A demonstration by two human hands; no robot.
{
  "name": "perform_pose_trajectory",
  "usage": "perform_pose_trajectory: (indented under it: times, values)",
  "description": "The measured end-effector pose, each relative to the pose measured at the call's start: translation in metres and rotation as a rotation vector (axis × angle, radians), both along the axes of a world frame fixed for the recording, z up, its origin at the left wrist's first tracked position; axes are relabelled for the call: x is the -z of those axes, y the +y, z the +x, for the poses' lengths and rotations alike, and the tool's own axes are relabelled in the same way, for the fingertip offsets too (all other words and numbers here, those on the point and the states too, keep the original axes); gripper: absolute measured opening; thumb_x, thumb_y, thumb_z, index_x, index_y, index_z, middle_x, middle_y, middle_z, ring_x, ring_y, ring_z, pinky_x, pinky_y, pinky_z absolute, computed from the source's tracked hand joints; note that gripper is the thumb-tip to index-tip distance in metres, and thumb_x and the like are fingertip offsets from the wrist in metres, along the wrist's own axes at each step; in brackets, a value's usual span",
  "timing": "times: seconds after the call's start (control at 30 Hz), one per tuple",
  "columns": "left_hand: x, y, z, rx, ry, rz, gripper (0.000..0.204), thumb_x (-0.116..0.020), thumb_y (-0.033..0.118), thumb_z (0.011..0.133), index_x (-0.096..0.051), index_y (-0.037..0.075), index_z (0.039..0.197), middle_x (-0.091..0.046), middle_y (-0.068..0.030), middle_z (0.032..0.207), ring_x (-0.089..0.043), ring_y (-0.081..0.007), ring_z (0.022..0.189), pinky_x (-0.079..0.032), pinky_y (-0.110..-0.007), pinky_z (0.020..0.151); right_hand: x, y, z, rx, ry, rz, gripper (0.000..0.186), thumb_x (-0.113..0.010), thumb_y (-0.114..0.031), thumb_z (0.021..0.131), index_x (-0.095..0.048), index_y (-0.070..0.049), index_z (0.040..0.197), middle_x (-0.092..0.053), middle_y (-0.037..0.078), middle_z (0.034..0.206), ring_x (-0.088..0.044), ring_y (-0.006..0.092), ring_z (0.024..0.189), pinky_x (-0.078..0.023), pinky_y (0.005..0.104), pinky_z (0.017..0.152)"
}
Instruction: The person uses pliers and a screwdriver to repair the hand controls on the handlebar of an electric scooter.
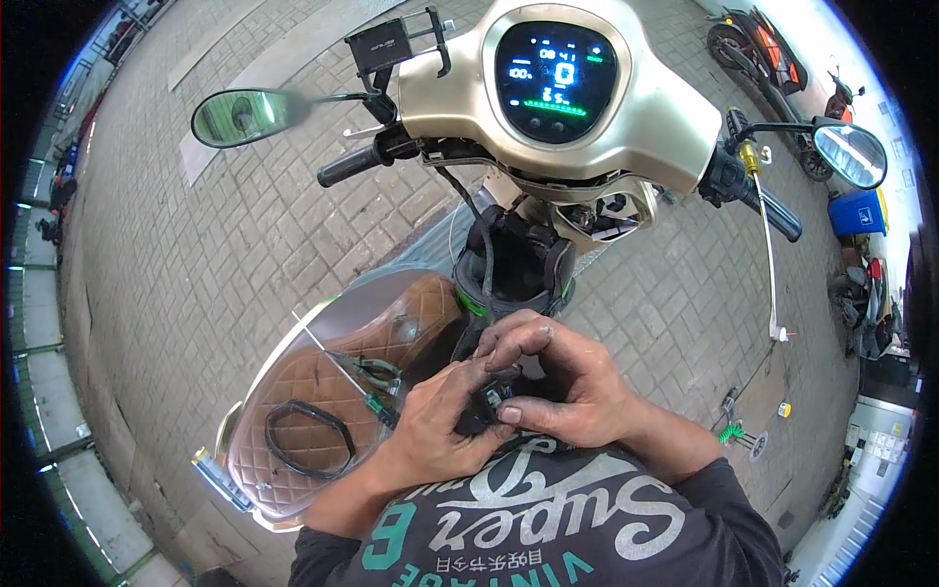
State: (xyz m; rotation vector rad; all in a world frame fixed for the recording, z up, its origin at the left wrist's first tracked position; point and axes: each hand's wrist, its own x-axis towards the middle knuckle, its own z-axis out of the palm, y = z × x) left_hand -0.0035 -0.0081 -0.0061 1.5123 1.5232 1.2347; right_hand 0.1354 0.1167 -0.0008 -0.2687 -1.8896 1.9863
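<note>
In front of my shirt, both hands work on a small black plastic part with a light, slotted-looking inside. My left hand is wrapped round it from the left. My right hand curls over from the right, with the thumb pressed on the part's edge; its fingers partly hide the part. To the left, on a brown quilted pad, lie a green-handled screwdriver, pliers and a black angular ring.
Ahead stands a gold scooter front with a lit display, mirrors and an open compartment. Below it hangs a dark pouch. A yellow-handled screwdriver rests by the right grip. Other scooters and a blue bin stand right.
</note>
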Motion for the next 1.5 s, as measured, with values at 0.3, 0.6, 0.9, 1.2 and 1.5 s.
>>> perform_pose_trajectory:
  times: [0.3, 0.6, 0.9, 1.2, 1.5]
  values:
    - [0.001, -0.003, -0.001, -0.012, 0.003, 0.022, 0.052, -0.074, 0.013, 0.071, -0.049, -0.001, 0.115, -0.061, -0.0187, 0.099, -0.064, -0.0323, 0.087, -0.051, -0.036, 0.074, -0.006, 0.003, 0.001, -0.041, 0.032, 0.027, 0.034, -0.074, -0.009, 0.073, -0.056, -0.002, 0.102, -0.051, 0.016, 0.110, -0.052, 0.0220, 0.102, -0.044, 0.0330, 0.085]
    - [-0.001, -0.003, 0.002, -0.033, -0.110, -0.026, 0.052, -0.076, 0.011, 0.069, -0.050, 0.002, 0.113, -0.062, -0.0157, 0.100, -0.065, -0.0273, 0.085, -0.051, -0.033, 0.073, -0.002, 0.005, 0.002, -0.048, 0.069, 0.057, 0.019, -0.076, -0.011, 0.070, -0.066, -0.005, 0.086, -0.053, 0.022, 0.109, -0.054, 0.0288, 0.102, -0.044, 0.0373, 0.087]
    - [0.006, -0.005, 0.004, -0.069, -0.184, 0.010, 0.053, -0.078, 0.015, 0.071, -0.050, 0.002, 0.115, -0.063, -0.0136, 0.101, -0.065, -0.0222, 0.088, -0.051, -0.031, 0.074, 0.001, 0.006, 0.002, -0.079, 0.083, 0.078, 0.019, -0.077, -0.015, 0.070, -0.067, -0.005, 0.083, -0.052, 0.023, 0.111, -0.054, 0.0309, 0.103, -0.045, 0.0398, 0.086]
    - [0.002, -0.003, 0.003, -0.072, -0.167, 0.002, 0.057, -0.079, 0.016, 0.071, -0.048, 0.001, 0.116, -0.064, -0.0135, 0.097, -0.066, -0.0220, 0.083, -0.052, -0.030, 0.072, 0.001, 0.004, 0.001, -0.036, 0.059, 0.071, 0.026, -0.075, -0.015, 0.072, -0.064, -0.004, 0.093, -0.052, 0.022, 0.111, -0.053, 0.0301, 0.105, -0.043, 0.0403, 0.088]
    - [0.004, -0.002, 0.003, -0.085, -0.138, 0.041, 0.057, -0.078, 0.016, 0.071, -0.048, 0.000, 0.117, -0.063, -0.0144, 0.097, -0.066, -0.0224, 0.082, -0.052, -0.031, 0.071, -0.001, 0.005, 0.000, -0.040, 0.043, 0.065, 0.025, -0.074, -0.015, 0.073, -0.065, -0.004, 0.093, -0.052, 0.022, 0.110, -0.053, 0.0300, 0.103, -0.043, 0.0399, 0.089]
